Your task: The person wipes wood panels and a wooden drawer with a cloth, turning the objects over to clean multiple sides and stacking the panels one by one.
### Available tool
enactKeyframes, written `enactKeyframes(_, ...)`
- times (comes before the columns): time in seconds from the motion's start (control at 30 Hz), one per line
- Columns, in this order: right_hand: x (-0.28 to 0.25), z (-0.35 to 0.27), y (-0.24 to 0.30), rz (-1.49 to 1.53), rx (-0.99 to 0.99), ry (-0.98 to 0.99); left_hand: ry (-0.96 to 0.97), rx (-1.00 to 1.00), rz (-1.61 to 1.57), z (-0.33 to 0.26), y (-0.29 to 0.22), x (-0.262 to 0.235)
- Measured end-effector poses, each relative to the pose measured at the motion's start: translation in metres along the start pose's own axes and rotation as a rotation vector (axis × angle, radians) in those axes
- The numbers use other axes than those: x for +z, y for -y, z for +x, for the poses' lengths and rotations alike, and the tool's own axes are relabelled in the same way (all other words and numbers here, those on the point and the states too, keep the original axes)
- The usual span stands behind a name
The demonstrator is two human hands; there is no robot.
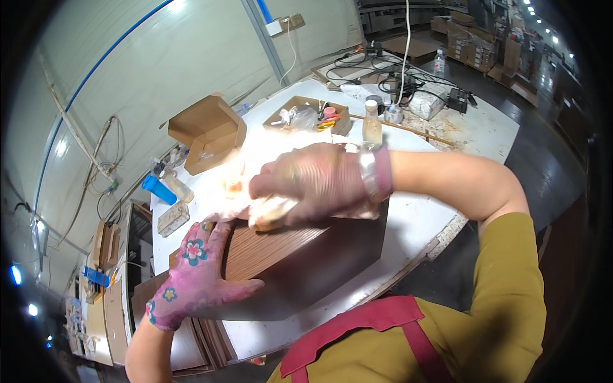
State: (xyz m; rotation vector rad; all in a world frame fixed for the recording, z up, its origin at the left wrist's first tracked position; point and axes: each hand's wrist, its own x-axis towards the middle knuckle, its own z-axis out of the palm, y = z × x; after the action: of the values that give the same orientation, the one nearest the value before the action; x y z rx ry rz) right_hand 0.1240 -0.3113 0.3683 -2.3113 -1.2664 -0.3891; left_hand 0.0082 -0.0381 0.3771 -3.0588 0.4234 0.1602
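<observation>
A brown wood-grain board or box (281, 247) with a dark, smooth near side lies in front of me on the white table (415, 214). My left hand (195, 274), in a pink flowered glove, rests at its left end with the thumb spread from the fingers. On top, my right hand (319, 182) presses down a pale cloth (265, 217); its glove is pinkish and smeared by motion. Bright glare washes out part of the cloth and the board's far side.
Behind stand an open cardboard box (207, 131), a tray of small items (297, 108) and a bottle (372, 124). A blue bottle (158, 189) lies at the left. Black cables (389, 70) tangle at the back right. Brown panels (204, 341) stack below my left arm.
</observation>
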Motion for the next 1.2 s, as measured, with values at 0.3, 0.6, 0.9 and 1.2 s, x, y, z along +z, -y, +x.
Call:
enactKeyframes(0.3, -0.02, -0.015, -0.041, 0.027, -0.088, 0.208, -0.085, 0.068, -0.052, 0.015, 0.002, 0.001)
enactKeyframes(0.6, -0.019, -0.042, -0.11, 0.314, -0.138, 0.15, -0.08, 0.052, -0.134, 0.024, 0.012, 0.006)
enactKeyframes(0.9, 0.004, 0.002, -0.06, 0.199, -0.416, -0.057, -0.032, -0.013, -0.15, 0.044, -0.025, -0.007)
enactKeyframes(1.2, 0.026, -0.064, -0.164, 1.024, 0.15, -0.121, -0.066, -0.026, -0.168, 0.051, -0.034, -0.001)
